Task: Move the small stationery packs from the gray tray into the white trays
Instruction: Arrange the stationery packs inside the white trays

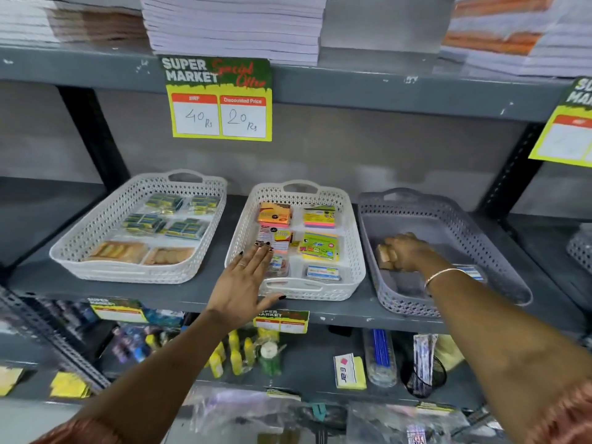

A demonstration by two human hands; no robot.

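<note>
Three perforated trays stand on a grey shelf. The gray tray point(448, 216) is at the right. My right hand point(408, 251) reaches into it and is closed on a tan pack point(383, 256). Another small pack point(473, 272) shows partly behind my right wrist. The middle white tray point(243, 238) holds several colourful sticky-note packs point(318, 246). My left hand point(245, 283) hovers open with spread fingers over that tray's front left corner and holds nothing. The left white tray point(96, 229) holds green-yellow packs point(166, 216) and tan packs point(141, 253).
A yellow price tag point(221, 100) hangs from the shelf above, which carries stacks of paper point(234, 24). The shelf below is crowded with yellow bottles point(234, 350), pens point(379, 354) and bagged goods. Dark shelf uprights stand behind the trays at left point(93, 133) and right point(512, 168).
</note>
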